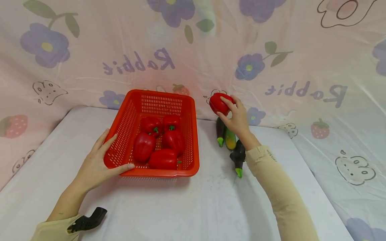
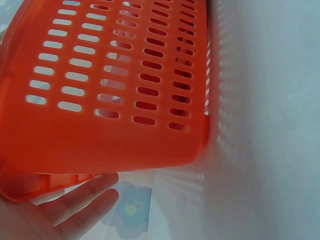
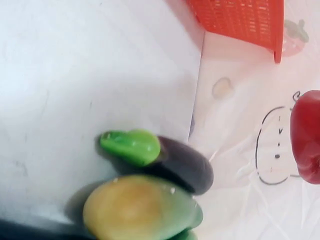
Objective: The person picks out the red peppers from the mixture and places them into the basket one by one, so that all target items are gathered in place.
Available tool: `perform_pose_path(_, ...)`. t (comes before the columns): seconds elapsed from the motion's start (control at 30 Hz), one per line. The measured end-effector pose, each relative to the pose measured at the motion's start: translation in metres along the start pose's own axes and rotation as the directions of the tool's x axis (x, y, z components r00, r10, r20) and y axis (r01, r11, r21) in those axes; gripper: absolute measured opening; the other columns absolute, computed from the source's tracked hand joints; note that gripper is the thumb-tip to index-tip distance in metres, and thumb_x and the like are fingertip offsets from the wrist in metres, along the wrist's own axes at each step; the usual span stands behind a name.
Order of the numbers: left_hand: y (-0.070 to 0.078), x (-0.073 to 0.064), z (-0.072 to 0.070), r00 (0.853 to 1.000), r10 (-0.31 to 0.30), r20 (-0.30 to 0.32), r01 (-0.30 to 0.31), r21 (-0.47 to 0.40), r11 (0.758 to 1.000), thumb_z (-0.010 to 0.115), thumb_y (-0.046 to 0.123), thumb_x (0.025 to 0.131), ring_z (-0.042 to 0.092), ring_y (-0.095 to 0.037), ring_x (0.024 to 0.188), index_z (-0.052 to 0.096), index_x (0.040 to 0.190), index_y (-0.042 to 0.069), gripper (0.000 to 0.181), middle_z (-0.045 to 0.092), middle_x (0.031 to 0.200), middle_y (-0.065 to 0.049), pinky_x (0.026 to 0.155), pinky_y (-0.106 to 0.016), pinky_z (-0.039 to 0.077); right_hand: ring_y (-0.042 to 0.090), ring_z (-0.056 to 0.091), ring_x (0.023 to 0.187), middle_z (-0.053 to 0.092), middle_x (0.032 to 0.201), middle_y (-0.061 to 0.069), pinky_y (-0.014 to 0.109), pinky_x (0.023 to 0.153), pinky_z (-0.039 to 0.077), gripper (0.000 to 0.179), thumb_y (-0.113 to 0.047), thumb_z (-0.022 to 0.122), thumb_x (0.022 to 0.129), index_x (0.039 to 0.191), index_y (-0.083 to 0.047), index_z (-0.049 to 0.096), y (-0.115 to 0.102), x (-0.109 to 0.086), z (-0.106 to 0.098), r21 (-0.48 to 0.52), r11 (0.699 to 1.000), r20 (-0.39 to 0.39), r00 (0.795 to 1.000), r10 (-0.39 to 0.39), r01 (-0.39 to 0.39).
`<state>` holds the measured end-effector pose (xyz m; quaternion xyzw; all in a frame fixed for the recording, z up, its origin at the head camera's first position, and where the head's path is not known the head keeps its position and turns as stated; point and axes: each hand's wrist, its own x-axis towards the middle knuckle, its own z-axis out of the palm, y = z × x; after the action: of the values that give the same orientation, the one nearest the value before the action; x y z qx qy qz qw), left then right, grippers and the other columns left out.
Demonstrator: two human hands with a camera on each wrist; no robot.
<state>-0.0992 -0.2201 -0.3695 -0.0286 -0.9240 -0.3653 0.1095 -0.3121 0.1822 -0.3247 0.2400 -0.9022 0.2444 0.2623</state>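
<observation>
My left hand (image 1: 96, 164) grips the near left corner of a red plastic basket (image 1: 196, 144), thumb over the front rim and fingers at the left side. In the left wrist view, its fingers (image 2: 82, 205) lie by the basket's rim. Several red bell peppers (image 1: 144, 147) lie inside. To the right of the basket, my right hand (image 1: 238, 117) holds another red bell pepper (image 1: 218, 103) above the table's far edge; it shows partly in the right wrist view. Below that hand lie a dark eggplant (image 3: 185, 165) and a yellow-green oval fruit or vegetable (image 3: 135, 207).
A second dark eggplant (image 1: 239, 155) with a green tip lies nearer, beside my right forearm. The white table (image 1: 181, 211) is backed by a patterned cloth (image 1: 199, 50) with flowers and lettering. A black curved piece (image 1: 88, 221) sits at my left cuff.
</observation>
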Motion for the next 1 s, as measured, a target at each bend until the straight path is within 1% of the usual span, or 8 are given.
perform_pose_path(0.1,-0.001,-0.001,0.000,1.000,-0.004,0.003,0.004,0.001,1.000,0.082,0.046,0.070,0.028,-0.051,0.135,0.026,0.152,0.007,0.107,0.005,0.162,-0.006,0.091,-0.076,0.032,0.040,0.047,0.120,0.043,0.142,0.023,0.056,0.098,0.046,0.054,-0.022,0.075,0.083,0.133,-0.014,0.056,-0.004,0.003,0.004,0.003,1.000,-0.005,1.000,-0.024,0.024)
perform_pose_path(0.23,-0.001,-0.001,0.000,1.000,-0.013,0.008,0.013,0.006,1.000,0.082,0.047,0.070,0.027,-0.052,0.135,0.024,0.152,0.008,0.107,0.004,0.162,-0.005,0.090,-0.076,0.031,0.039,0.047,0.119,0.044,0.141,0.023,0.054,0.097,0.047,0.055,-0.020,0.076,0.082,0.133,-0.014,0.056,-0.011,0.007,0.008,0.047,0.996,-0.021,0.997,-0.075,0.076)
perform_pose_path(0.33,0.000,-0.001,0.000,1.000,-0.017,0.010,0.017,0.007,1.000,0.081,0.047,0.070,0.027,-0.052,0.135,0.024,0.152,0.009,0.107,0.003,0.162,-0.004,0.090,-0.077,0.031,0.039,0.047,0.122,0.044,0.141,0.023,0.054,0.096,0.048,0.055,-0.019,0.076,0.082,0.133,-0.013,0.056,-0.015,0.011,0.010,0.077,0.991,-0.032,0.994,-0.107,0.109)
perform_pose_path(0.43,0.000,-0.001,0.000,1.000,-0.015,0.011,0.015,0.004,1.000,0.082,0.047,0.070,0.026,-0.052,0.136,0.024,0.152,0.008,0.107,0.003,0.162,-0.004,0.090,-0.077,0.031,0.040,0.048,0.122,0.045,0.140,0.024,0.054,0.095,0.049,0.054,-0.018,0.076,0.082,0.132,-0.012,0.057,-0.018,0.014,0.013,0.077,0.987,-0.038,0.990,-0.137,0.140)
perform_pose_path(0.6,0.001,-0.001,0.001,1.000,-0.016,0.015,0.016,0.001,1.000,0.081,0.048,0.071,0.026,-0.050,0.137,0.023,0.153,0.009,0.108,0.002,0.162,-0.003,0.090,-0.077,0.032,0.037,0.050,0.119,0.048,0.136,0.021,0.051,0.095,0.050,0.053,-0.018,0.076,0.082,0.131,-0.012,0.057,-0.024,0.020,0.015,0.063,0.979,-0.036,0.980,-0.194,0.195)
perform_pose_path(0.73,0.001,-0.001,0.001,1.000,-0.023,0.017,0.023,0.001,1.000,0.081,0.048,0.071,0.026,-0.050,0.136,0.023,0.153,0.009,0.108,0.002,0.163,-0.003,0.090,-0.077,0.032,0.037,0.049,0.119,0.047,0.138,0.019,0.052,0.099,0.047,0.054,-0.021,0.075,0.083,0.133,-0.015,0.056,-0.032,0.025,0.014,0.052,0.979,-0.009,0.980,-0.197,0.198)
perform_pose_path(0.83,0.000,-0.002,0.001,1.000,-0.025,0.018,0.025,0.000,1.000,0.080,0.049,0.071,0.025,-0.050,0.137,0.023,0.153,0.010,0.108,0.002,0.163,-0.003,0.090,-0.077,0.031,0.038,0.047,0.122,0.045,0.141,0.020,0.055,0.101,0.043,0.054,-0.023,0.074,0.084,0.134,-0.017,0.055,-0.038,0.029,0.015,0.034,0.982,0.012,0.983,-0.185,0.185)
perform_pose_path(1.0,-0.001,-0.002,0.001,1.000,-0.025,0.018,0.025,-0.003,1.000,0.080,0.049,0.071,0.023,-0.049,0.139,0.023,0.153,0.010,0.108,0.002,0.163,-0.003,0.091,-0.077,0.030,0.038,0.042,0.128,0.040,0.145,0.020,0.056,0.104,0.040,0.055,-0.026,0.073,0.085,0.136,-0.019,0.053,-0.046,0.035,0.016,0.012,0.988,0.063,0.986,-0.154,0.153)
